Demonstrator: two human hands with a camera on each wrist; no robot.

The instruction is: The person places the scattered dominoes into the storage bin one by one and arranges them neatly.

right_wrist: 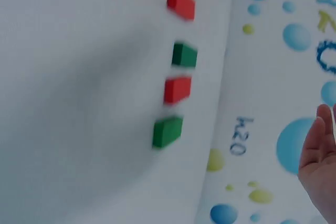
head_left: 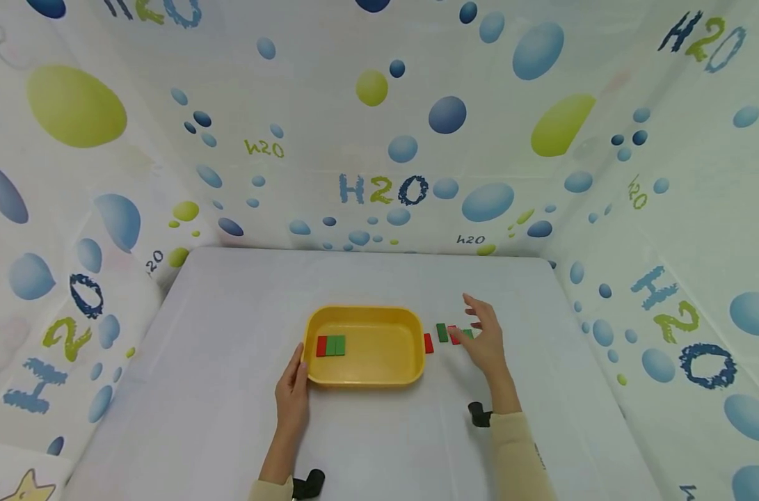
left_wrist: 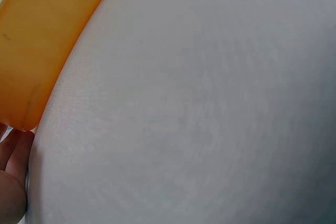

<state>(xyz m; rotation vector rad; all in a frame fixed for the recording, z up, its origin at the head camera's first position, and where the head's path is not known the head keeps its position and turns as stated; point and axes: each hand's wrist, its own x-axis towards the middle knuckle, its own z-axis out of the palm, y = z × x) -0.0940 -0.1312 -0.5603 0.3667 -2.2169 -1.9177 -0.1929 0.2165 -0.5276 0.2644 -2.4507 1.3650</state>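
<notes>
On the white table stands a shallow yellow tray (head_left: 379, 376). Inside it, on the left, one red block (head_left: 321, 346) and two green blocks (head_left: 336, 346) lie side by side. My left hand (head_left: 293, 396) holds the tray at its left side; the left wrist view shows fingers (left_wrist: 20, 153) against the tray's corner. To the right of the tray, my right hand (head_left: 487, 342) is raised above a loose row of blocks, thumb and fingers apart, holding nothing. That row has a red block (right_wrist: 181, 2), a green block (right_wrist: 185, 55), another red block (right_wrist: 177, 89) and another green block (right_wrist: 168, 131).
A white sheet printed with blue and lime spots (head_left: 371, 88) and lettering surrounds the table (head_left: 229, 299) at the back and sides. Black wrist devices (head_left: 479, 415) show at both wrists.
</notes>
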